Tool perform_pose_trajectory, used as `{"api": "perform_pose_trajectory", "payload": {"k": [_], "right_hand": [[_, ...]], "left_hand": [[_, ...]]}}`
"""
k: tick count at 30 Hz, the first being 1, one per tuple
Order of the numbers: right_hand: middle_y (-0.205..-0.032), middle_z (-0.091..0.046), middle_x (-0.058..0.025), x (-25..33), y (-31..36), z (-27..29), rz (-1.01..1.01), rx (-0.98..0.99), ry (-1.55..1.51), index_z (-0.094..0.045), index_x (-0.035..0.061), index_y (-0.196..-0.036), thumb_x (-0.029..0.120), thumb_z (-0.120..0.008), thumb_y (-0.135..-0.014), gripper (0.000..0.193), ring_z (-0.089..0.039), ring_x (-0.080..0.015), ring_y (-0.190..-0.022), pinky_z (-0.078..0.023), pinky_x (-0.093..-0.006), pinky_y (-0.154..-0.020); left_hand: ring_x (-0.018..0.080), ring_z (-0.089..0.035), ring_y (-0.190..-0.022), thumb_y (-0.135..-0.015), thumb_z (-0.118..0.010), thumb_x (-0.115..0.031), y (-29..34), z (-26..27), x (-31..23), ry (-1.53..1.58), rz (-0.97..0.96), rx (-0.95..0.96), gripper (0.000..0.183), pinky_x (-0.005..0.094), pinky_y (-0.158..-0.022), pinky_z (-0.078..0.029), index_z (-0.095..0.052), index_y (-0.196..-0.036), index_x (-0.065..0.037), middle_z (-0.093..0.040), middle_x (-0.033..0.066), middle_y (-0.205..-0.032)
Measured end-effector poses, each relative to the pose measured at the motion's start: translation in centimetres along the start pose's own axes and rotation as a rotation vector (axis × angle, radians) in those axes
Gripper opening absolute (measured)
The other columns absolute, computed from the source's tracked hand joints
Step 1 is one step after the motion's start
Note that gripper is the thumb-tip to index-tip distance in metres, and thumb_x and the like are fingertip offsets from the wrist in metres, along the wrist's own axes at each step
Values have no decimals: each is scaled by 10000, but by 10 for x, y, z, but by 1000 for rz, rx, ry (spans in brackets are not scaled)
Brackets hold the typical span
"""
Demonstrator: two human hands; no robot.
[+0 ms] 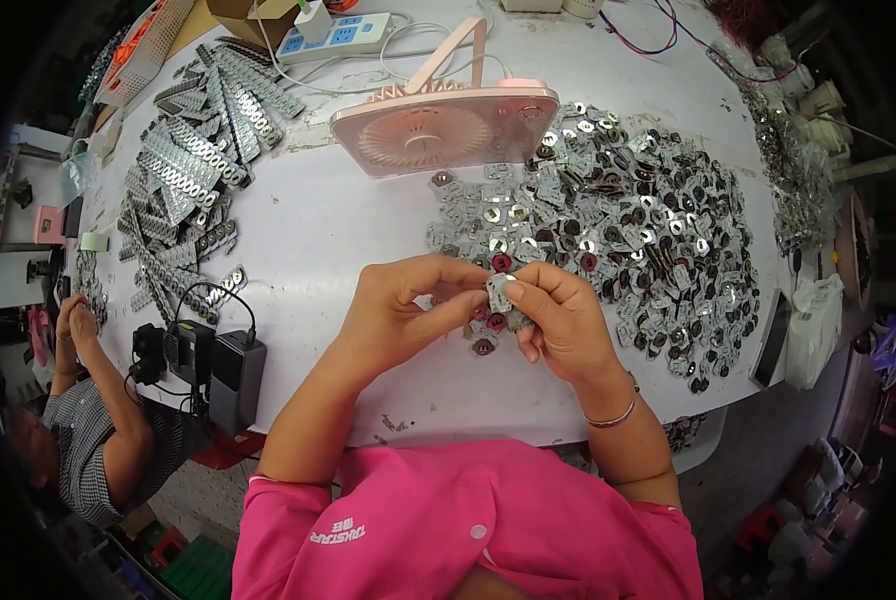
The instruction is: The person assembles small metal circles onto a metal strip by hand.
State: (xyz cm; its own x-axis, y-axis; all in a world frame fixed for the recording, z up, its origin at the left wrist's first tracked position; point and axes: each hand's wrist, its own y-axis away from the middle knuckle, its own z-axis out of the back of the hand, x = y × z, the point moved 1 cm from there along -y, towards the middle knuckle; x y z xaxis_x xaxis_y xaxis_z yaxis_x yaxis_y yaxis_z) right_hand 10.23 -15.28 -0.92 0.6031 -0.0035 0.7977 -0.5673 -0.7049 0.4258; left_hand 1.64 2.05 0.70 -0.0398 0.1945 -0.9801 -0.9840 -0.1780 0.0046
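Observation:
A small grey metal part (499, 293) is pinched between the thumb and fingers of my right hand (566, 318). My left hand (398, 308) comes at it from the other side, its thumb and forefinger curled close around the part's left edge. Whether those fingertips grip a tiny piece of their own is hidden. Just below and beyond my fingers lie several dark red round pieces (484, 346) on the white table (308, 230). A large heap of similar metal parts with dark or silvery round centres (658, 230) spreads to the right of my hands.
A pink fan (428, 130) stands beyond my hands. Stacked metal strips (183, 165) lie at the left, near black boxes with cables (213, 355). A power strip (338, 36) is at the back. Another person (98, 430) sits at left. A white plastic bag (814, 330) hangs at right.

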Motion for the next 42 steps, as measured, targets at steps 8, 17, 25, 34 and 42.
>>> {"api": "perform_pose_trajectory", "payload": {"k": [8,17,25,34,42], "right_hand": [[-658,-592,-22,-6,-3,0,100,-56,-82,-604,15,-950,204,-590,-965,189,-491,-36,-462,-419,-186,-393],[-638,-582,-13,-4,-1,1,22,-71,-10,-616,28,-911,220,-605,-957,198,-484,-28,-448,-393,-181,-364],[-620,-553,15,7,4,7,110,-189,163,-583,42,-854,139,-690,-883,147,-466,-29,-438,-361,-178,-363],[-610,-521,51,18,10,12,410,-383,552,-589,21,-802,121,-658,-909,161,-389,5,-510,-283,-184,-454],[-625,-566,20,8,11,6,511,-257,677,-611,6,-853,144,-644,-922,158,-450,-15,-518,-348,-186,-460]], "left_hand": [[137,-689,-766,-807,-726,-17,5,-16,3,-66,-129,-141,216,249,-642,-540,-674,-1017,-11,-702,75,-914],[197,-666,-685,-765,-751,-31,5,-19,2,-365,-304,-220,192,276,-588,-520,-680,-942,-44,-695,83,-868],[245,-653,-717,-765,-740,-99,9,-21,5,-406,-394,-149,165,342,-649,-523,-654,-902,-65,-668,74,-816],[350,-620,-903,-822,-651,-107,-26,93,1,-835,-146,-614,219,426,-779,-494,-609,-1030,-57,-645,141,-984],[393,-257,-1410,-859,-569,-569,-100,219,40,-1350,439,-531,597,645,-1041,-283,-445,-1398,-344,-225,103,-1562]]}}
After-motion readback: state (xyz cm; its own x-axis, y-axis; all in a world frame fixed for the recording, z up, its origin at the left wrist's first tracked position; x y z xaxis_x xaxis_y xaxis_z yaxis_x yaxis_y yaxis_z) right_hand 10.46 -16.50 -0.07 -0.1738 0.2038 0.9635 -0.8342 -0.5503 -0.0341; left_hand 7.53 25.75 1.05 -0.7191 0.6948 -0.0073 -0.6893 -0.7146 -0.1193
